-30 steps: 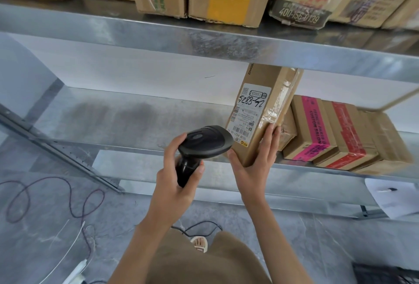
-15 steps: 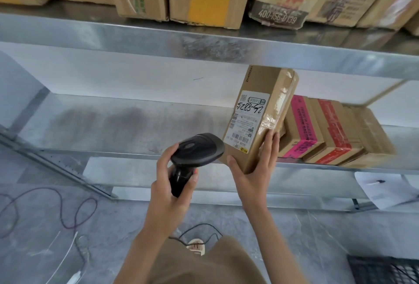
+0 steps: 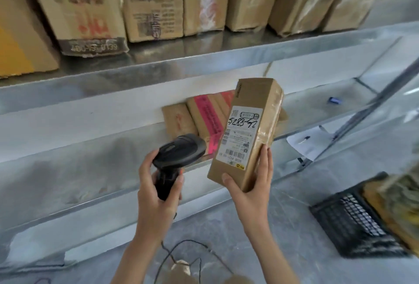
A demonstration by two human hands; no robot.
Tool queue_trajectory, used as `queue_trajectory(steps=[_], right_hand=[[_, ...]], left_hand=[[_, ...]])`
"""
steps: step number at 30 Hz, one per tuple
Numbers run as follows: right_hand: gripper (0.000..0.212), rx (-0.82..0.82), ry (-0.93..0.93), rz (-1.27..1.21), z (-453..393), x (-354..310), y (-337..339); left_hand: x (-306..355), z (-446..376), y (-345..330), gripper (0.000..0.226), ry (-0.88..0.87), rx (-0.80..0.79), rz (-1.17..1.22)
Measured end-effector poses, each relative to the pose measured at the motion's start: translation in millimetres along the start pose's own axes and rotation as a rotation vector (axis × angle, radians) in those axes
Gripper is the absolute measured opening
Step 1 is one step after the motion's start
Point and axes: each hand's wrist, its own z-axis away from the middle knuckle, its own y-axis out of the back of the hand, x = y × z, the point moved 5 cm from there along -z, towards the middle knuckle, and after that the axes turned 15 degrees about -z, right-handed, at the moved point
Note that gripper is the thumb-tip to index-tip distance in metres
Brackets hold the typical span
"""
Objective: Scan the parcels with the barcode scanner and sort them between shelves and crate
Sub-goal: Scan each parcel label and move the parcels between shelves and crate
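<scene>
My right hand (image 3: 252,189) grips the lower end of a tall brown parcel (image 3: 260,102) with a white label that reads 5283-52. The parcel is held upright in the air in front of the lower metal shelf (image 3: 90,170). My left hand (image 3: 156,195) grips the handle of a black barcode scanner (image 3: 179,154), whose head points right toward the parcel's label. Behind the parcel, several brown parcels with pink and red tape (image 3: 204,116) stand on the lower shelf. A black crate (image 3: 353,222) sits on the floor at the lower right with parcels in it.
The upper shelf (image 3: 204,52) carries a row of cardboard boxes (image 3: 149,4). A white sheet of paper (image 3: 306,143) lies on the floor beyond the shelf's right end. A black cable (image 3: 181,252) trails over the grey floor near my legs.
The view has swung right and tilted, bringing the crate into sight. My right hand has pulled the parcel off the lower shelf, away from the taped parcels, and it now hangs in the air.
</scene>
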Motion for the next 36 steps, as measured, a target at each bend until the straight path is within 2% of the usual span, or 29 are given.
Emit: queue_trajectory(steps=[9, 17, 25, 31, 36], right_hand=[[0.107, 0.297, -0.101, 0.044, -7, 2, 201], [0.107, 0.556, -0.144, 0.055, 16, 4, 353], [0.109, 0.799, -0.161, 0.052, 5, 8, 433], [0.11, 0.88, -0.213, 0.101, -41, 32, 476], [0.105, 0.954, -0.261, 0.048, -101, 46, 505]], left_hand=[[64, 9, -189, 0.068, -0.148, -0.311, -0.06], [131, 17, -339, 0.058, -0.26, -0.51, -0.093], [189, 30, -467, 0.07, -0.444, -0.675, -0.057], [201, 3, -555, 0.064, -0.428, -0.754, 0.012], [212, -30, -617, 0.063, -0.462, -0.813, 0.018]])
